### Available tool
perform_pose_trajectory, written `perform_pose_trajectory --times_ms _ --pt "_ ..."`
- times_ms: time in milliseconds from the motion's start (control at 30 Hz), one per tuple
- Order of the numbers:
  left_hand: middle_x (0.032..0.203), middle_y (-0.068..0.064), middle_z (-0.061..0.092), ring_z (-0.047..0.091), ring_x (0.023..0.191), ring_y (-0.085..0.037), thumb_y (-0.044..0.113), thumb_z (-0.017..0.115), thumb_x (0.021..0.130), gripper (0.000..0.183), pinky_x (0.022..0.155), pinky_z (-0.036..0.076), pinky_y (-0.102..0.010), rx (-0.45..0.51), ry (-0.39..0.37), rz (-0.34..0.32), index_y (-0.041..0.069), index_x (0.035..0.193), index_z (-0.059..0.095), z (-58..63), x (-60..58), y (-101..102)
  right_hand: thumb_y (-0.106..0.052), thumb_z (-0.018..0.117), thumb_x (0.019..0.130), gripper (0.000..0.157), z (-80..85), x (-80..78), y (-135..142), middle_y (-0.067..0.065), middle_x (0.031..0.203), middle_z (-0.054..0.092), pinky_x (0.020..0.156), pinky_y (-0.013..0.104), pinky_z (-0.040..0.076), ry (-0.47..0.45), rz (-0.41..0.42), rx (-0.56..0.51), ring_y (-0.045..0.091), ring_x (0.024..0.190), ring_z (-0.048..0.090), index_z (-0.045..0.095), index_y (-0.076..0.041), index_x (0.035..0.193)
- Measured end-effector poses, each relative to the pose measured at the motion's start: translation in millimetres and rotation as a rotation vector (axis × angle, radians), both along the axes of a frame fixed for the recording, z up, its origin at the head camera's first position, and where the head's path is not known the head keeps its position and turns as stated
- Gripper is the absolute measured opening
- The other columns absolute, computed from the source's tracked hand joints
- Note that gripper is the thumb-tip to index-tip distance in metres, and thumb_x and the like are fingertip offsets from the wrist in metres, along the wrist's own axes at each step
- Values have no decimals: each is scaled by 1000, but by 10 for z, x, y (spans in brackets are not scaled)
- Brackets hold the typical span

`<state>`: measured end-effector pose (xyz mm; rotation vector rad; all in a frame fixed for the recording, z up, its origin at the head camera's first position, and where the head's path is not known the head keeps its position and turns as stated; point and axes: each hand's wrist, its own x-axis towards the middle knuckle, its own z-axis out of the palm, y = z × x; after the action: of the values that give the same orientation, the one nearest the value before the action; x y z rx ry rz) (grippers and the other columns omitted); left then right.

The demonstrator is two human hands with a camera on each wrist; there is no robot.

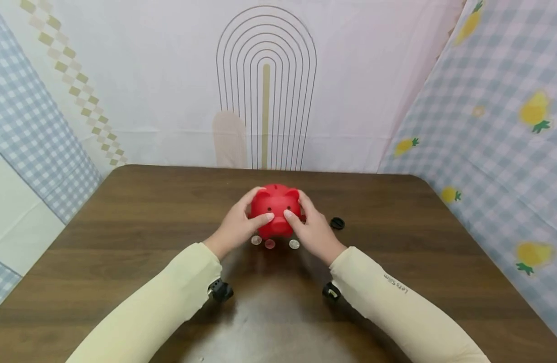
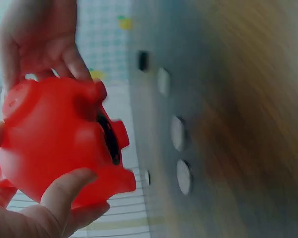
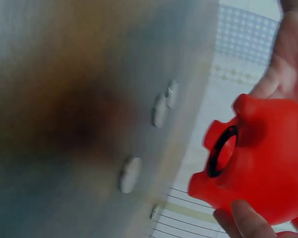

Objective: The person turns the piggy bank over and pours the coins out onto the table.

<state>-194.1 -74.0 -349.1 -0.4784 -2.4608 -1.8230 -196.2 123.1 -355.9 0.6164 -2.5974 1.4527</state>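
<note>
A red piggy bank (image 1: 276,201) is held between both hands above the table, its snout towards me. My left hand (image 1: 237,224) grips its left side, thumb laid near the snout. The right hand (image 1: 316,229) holds the opposite side in the same way. Underneath, the wrist views show a round opening with a black rim (image 3: 222,151) between the feet, uncovered. Several coins lie below on the table, among them a silver coin (image 1: 256,240), a reddish-looking coin (image 1: 270,244) and another silver coin (image 1: 294,244). Beside the right hand lies a black round cap (image 1: 337,223).
The brown wooden table (image 1: 151,217) reaches back to a white patterned cloth (image 1: 169,91). Blue checked cloth (image 1: 496,151) hangs along the right side. Black straps with devices (image 1: 220,290) are on both wrists.
</note>
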Motion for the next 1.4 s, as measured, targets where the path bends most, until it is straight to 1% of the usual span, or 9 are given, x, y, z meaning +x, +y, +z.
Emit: perform_pose_trajectory --times_ms 133,333,400,567,667,867,933,1200,1400 --pt "139 -11 48 52 118 -33 15 68 88 64 90 53 -44 15 -74 0 18 146 39 -37 -24 -5 -34 54 98 70 -18 4 -8 13 144 45 93 44 51 -93 -18 27 33 121 54 18 -11 154" --pt "155 -14 24 43 129 -37 8 73 84 65 89 52 -47 46 317 -9 10 141 43 27 99 32 -10 63 91 67 35 34 24 17 144 42 90 45 53 339 86 -116 32 121 52 28 -6 149" --pt "156 -15 23 43 129 -37 8 73 84 64 90 51 -47 46 351 -10 9 141 43 49 103 43 -8 63 90 66 34 22 25 16 143 42 91 44 53 386 88 -122 30 121 52 30 -5 147" --pt "143 -13 44 50 122 -34 13 69 88 64 90 53 -44 20 14 -6 17 145 40 -32 -10 19 -23 56 98 63 -43 -12 -7 12 138 49 91 41 53 -7 39 -69 29 116 58 24 -14 151" --pt "141 -12 45 49 122 -33 14 69 88 67 89 54 -44 27 -50 -10 18 146 38 -73 -27 -4 -27 56 98 64 -51 -1 -19 12 139 49 91 42 53 -88 32 -61 30 117 57 22 -17 152" --pt "155 -16 23 41 130 -37 8 74 83 64 88 53 -46 66 369 -34 11 140 44 2 91 20 -10 61 92 65 -8 15 3 17 146 38 91 47 52 414 102 -115 32 122 50 28 -4 148" --pt "156 -17 21 40 131 -38 8 74 84 63 90 52 -46 61 407 -31 10 140 44 24 92 31 -9 61 91 65 0 9 5 18 147 37 92 47 52 474 86 -102 32 123 50 29 -2 147" --pt "139 -13 47 52 118 -35 16 68 89 67 86 55 -43 12 -75 -38 17 148 36 -132 -77 -38 -34 54 98 72 -65 -17 -34 10 146 43 93 43 52 -145 -13 31 31 124 53 15 -14 154" --pt "152 -9 32 44 129 -33 12 72 86 67 91 52 -45 50 131 -10 16 145 40 -13 48 -13 -22 60 95 68 19 34 -16 11 143 43 90 43 53 148 45 -49 30 120 53 23 -12 152"
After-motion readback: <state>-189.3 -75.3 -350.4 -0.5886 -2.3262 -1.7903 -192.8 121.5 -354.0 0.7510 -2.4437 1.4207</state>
